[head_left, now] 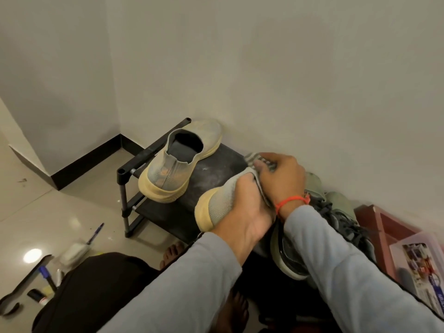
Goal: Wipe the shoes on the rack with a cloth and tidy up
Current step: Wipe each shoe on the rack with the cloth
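A black shoe rack (216, 164) stands against the wall. One grey knit shoe with a yellowed sole (177, 162) sits on its top shelf at the left. My left hand (249, 212) grips the matching grey shoe (216, 207) by its heel end above the shelf. My right hand (281, 176) holds a grey striped cloth (258, 161) and presses it onto that shoe. Dark green laced shoes (336, 212) lie on the rack at the right, partly hidden by my arms.
A red-brown box (374, 219) and a clear plastic box with packets (422, 267) stand at the right. Pens, a small white bottle (72, 253) and a black strip (26, 280) lie on the tiled floor at the left. My bare feet are below the rack.
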